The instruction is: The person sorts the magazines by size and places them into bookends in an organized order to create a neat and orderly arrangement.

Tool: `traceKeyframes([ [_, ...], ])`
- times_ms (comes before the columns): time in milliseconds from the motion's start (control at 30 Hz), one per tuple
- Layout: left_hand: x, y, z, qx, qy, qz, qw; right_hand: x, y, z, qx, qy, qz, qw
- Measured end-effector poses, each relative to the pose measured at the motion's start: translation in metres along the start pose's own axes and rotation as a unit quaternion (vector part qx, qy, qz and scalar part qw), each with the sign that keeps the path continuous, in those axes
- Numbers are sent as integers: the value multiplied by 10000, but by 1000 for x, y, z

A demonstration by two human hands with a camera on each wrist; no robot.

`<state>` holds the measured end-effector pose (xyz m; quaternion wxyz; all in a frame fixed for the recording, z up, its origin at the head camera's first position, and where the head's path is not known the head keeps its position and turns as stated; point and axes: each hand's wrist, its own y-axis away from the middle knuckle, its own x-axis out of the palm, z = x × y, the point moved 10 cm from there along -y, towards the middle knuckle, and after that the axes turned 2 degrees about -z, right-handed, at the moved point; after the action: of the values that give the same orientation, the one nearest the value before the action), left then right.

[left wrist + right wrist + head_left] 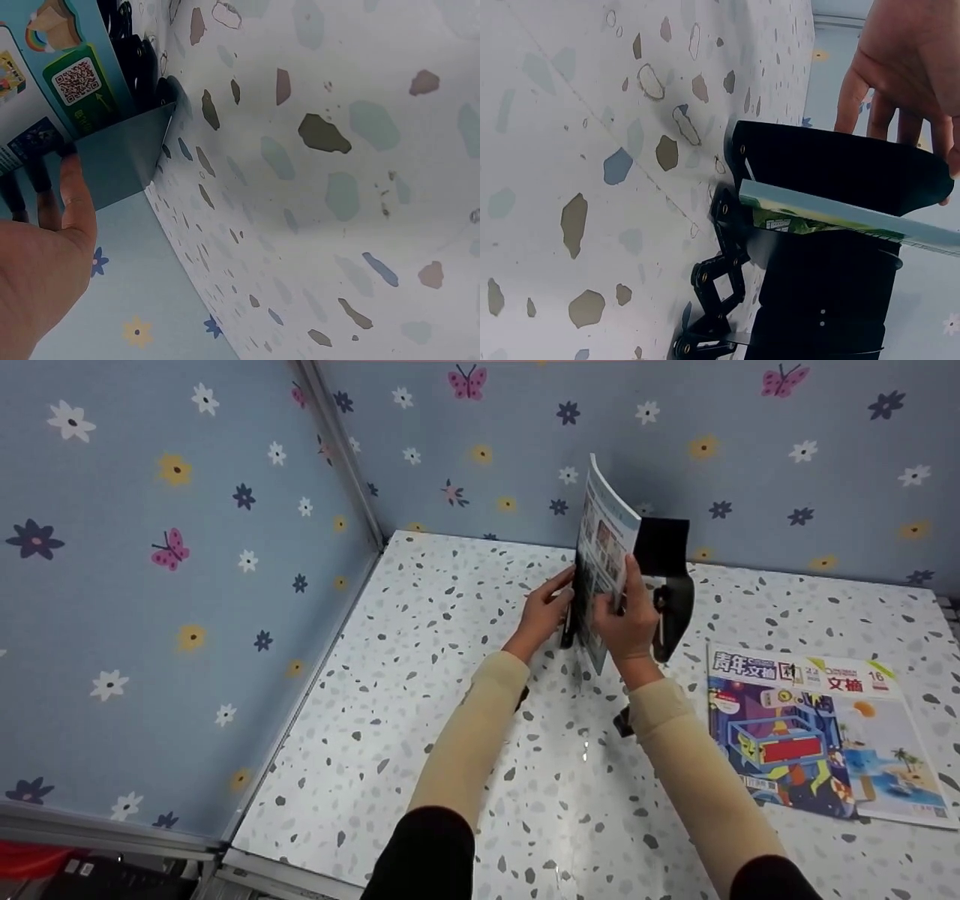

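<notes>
A thin magazine (600, 529) stands on end among the black panels of an extendable bookend (679, 615). My right hand (628, 619) pinches its near edge, thumb on the picture cover and index finger behind. On the other side, my left hand (544, 611) holds the bookend's left end panel (825, 161). In the left wrist view those fingers (75, 195) lie against the dark panel, close beside the cover with its QR code (77, 81). The folding linkage (720, 281) of the bookend shows near the tabletop in the right wrist view.
Two magazines lie overlapping on the right of the speckled table (450, 585), one with a colourful cartoon cover (780, 735) and one with a beach scene (892, 757). Flower-patterned walls (187, 585) border the table at left and back. Small black pieces (622, 724) show near the sleeves.
</notes>
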<state>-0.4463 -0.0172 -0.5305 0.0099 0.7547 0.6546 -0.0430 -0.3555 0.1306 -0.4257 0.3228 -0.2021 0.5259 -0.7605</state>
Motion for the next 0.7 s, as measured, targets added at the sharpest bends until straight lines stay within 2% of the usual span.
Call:
traceKeyframes([
  [167, 1, 1, -1, -232, 14, 28, 9997, -2, -2, 2, 177, 31, 8, 9998],
  [400, -2, 14, -24, -322, 114, 5, 9994, -6, -5, 4, 602, 414, 146, 9972],
  [700, 1, 16, -27, -299, 214, 39, 9993, -8, -4, 1, 952, 293, 263, 9947],
])
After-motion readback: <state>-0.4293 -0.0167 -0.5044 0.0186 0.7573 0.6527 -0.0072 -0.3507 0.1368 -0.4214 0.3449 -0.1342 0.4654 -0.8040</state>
